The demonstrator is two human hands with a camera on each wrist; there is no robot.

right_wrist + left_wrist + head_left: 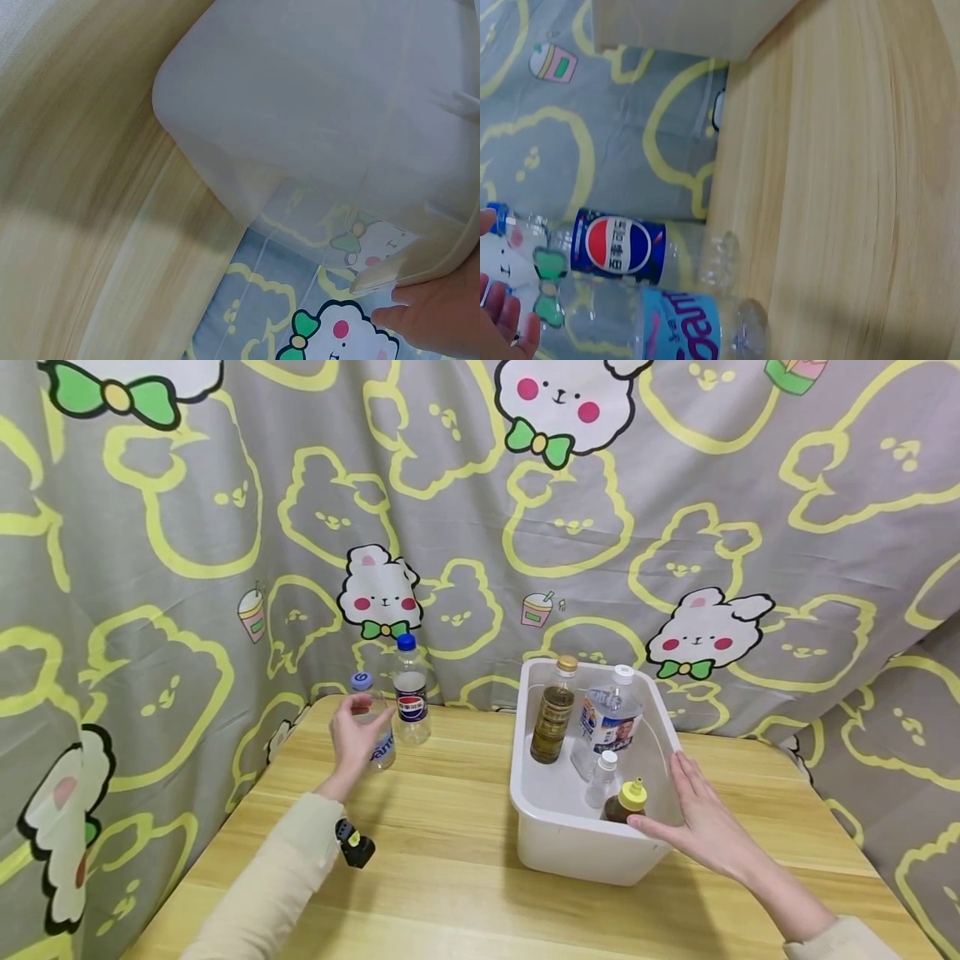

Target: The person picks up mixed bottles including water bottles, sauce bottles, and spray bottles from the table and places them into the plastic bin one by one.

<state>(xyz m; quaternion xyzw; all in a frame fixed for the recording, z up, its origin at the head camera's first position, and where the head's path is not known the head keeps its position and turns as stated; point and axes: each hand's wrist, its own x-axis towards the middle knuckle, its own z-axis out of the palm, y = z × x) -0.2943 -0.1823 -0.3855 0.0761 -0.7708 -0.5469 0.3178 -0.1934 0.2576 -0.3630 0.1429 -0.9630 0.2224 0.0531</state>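
My left hand (356,735) is at the upper part of a clear plastic bottle (384,752) with a blue label and pale blue cap, fingers loosely bent around the near side. The left wrist view shows its fingertips (510,311) beside the bottle's upper end, thumb apart from them. Next to it stands a clear Pepsi bottle (412,708) with a blue cap. My right hand (708,822) rests on the right near corner of a white plastic bin (577,847), fingers extended along the side rim and thumb across the near rim.
Inside the bin stand a gold-capped bottle of dark liquid (553,722), a large clear bottle (611,727), a small white-capped bottle (602,783) and a yellow-capped squeeze bottle (632,797). A patterned curtain (465,510) hangs behind the wooden table (442,860).
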